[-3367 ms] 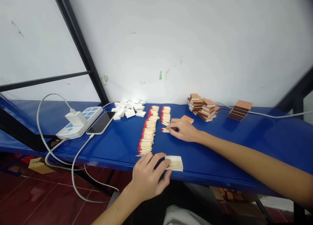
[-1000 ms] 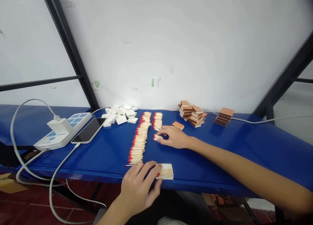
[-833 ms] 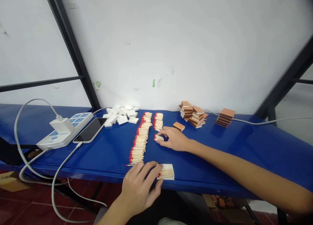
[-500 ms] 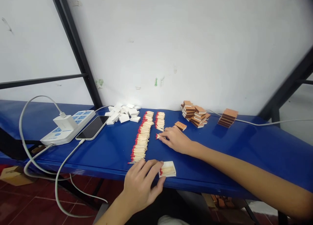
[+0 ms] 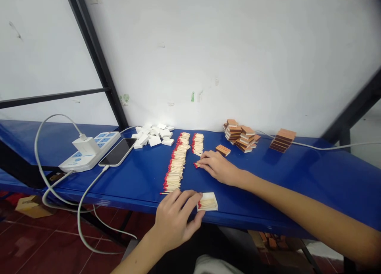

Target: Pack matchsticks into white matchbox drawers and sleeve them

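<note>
My left hand point(image 5: 180, 216) grips the left end of a white matchbox tray point(image 5: 212, 196) at the table's front edge, thumb and fingers closed on it. Several matches point(image 5: 207, 204) with red heads lie inside the tray. Farther back, my right hand point(image 5: 218, 167) pinches a small bunch of matches point(image 5: 197, 165), red heads pointing left past the fingertips. Just behind that hand is an orange matchbox point(image 5: 223, 150). A long row of matches point(image 5: 176, 165) runs front to back left of my right hand, and a shorter row point(image 5: 197, 143) lies beyond it.
White trays point(image 5: 154, 137) lie heaped at the back. Matchboxes point(image 5: 242, 137) are piled at back right, beside a neat stack point(image 5: 282, 140). A phone point(image 5: 118, 152) on a cable and a power strip point(image 5: 89, 152) occupy the left of the blue table point(image 5: 300, 179).
The whole view has shifted slightly, so things appear a little farther right and higher. Both hands keep nearly the same places and grips.
</note>
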A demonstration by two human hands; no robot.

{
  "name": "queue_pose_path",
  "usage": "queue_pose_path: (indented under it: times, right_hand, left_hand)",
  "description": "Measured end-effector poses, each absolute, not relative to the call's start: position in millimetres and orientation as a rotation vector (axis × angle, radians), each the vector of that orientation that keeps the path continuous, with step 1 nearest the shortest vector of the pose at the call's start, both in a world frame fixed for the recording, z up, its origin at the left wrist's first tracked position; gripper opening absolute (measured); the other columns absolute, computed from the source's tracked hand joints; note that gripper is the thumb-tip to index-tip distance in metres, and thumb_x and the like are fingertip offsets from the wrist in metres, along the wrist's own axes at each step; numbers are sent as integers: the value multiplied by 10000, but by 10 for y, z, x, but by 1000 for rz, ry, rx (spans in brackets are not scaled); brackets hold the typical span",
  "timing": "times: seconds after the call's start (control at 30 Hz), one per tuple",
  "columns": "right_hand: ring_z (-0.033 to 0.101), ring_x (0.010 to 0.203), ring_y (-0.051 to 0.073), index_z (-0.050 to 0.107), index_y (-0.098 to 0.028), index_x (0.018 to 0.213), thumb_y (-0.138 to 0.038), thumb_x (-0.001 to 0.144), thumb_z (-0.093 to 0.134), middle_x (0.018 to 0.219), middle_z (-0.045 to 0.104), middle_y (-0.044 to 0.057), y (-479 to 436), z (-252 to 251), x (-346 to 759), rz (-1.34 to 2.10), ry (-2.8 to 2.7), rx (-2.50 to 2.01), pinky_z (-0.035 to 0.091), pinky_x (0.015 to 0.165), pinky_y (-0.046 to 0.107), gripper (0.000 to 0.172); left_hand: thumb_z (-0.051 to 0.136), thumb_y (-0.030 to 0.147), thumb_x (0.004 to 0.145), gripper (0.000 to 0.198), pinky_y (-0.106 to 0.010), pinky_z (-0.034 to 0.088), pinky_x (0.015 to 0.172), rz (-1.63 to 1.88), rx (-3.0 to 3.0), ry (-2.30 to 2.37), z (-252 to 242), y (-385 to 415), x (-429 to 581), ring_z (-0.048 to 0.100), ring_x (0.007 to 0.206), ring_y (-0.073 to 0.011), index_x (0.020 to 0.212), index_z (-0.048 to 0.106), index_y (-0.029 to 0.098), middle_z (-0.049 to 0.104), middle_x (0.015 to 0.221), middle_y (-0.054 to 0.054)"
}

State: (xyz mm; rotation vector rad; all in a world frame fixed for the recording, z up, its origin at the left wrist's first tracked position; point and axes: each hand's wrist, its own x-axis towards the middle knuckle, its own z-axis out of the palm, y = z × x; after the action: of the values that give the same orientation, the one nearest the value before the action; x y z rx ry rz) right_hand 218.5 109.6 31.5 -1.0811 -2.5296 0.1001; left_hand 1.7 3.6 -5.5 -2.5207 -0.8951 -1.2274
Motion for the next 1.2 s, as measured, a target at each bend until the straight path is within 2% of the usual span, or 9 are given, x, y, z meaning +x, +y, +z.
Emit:
queue_pose_path:
  times: [0.17,0.37,0.63,1.2]
  right_hand:
    - [608,956,227,733,-149,1075,-229,1014,422,1013,667,129,1013,363,2168,-31,-2598,-1082,453,854,389,327]
    - [635,1026,233,724,-137,1085,-183,999,427,1057,705,128,1007,369,2179,-7,-2612,-1057,503,884,359,312]
    - [647,1009,226,712,-144,1072,-186,987,460,1037,726,113,1048,284,2204,-52,-2578,-998,519,902,362,270]
    - [671,902,197,740,-152,977,-166,946,542,959,732,92,1058,351,2208,166,-2493,-925,512,825,312,201]
  left_hand:
    - [616,217,890,249,-330,478,703,-1228,-2521,-887,-55,35,17,575,799,-211,1135,607,176,708,1005,-55]
    - [619,220,888,257,-337,478,701,-1210,-2521,-880,-70,45,8,573,802,-216,1140,605,174,706,1015,-59]
    - [628,210,880,256,-339,481,703,-1196,-2530,-891,-77,39,10,578,807,-216,1134,611,183,708,1025,-57]
    - [632,207,876,223,-339,484,695,-1196,-2517,-887,-87,43,8,577,803,-214,1099,631,192,708,1022,-53]
